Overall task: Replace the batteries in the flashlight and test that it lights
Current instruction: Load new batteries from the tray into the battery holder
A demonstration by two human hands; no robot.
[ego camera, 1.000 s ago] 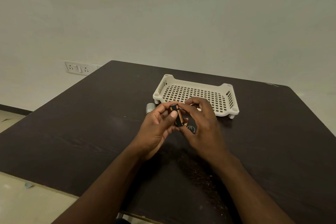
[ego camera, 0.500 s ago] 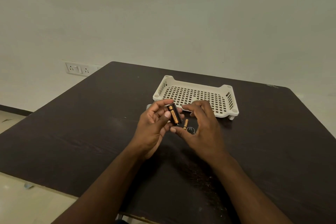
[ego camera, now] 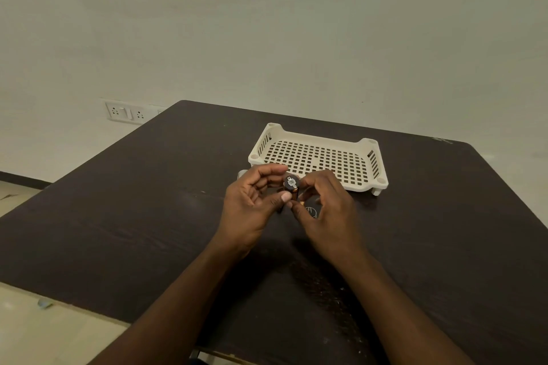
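Note:
My left hand [ego camera: 252,207] pinches a small black battery holder [ego camera: 291,184] between thumb and fingers, a little above the table. Its round end with a metal contact faces me, and copper-coloured batteries show along its side. My right hand [ego camera: 327,212] curls around the holder from the right, with index fingertip and thumb against it. A loose copper-tipped battery [ego camera: 302,203] and a round black cap [ego camera: 310,211] lie on the table under my right hand. The silver flashlight body [ego camera: 241,173] peeks out behind my left hand, mostly hidden.
A white perforated plastic tray [ego camera: 370,147] stands just beyond my hands on the dark wooden table [ego camera: 148,201]. The table's left edge drops to a pale floor. A wall socket panel [ego camera: 126,112] is at the far left.
The holder has turned from lying slanted to end-on toward me. My right hand, which had drawn back from it half a second ago, has closed in on it again.

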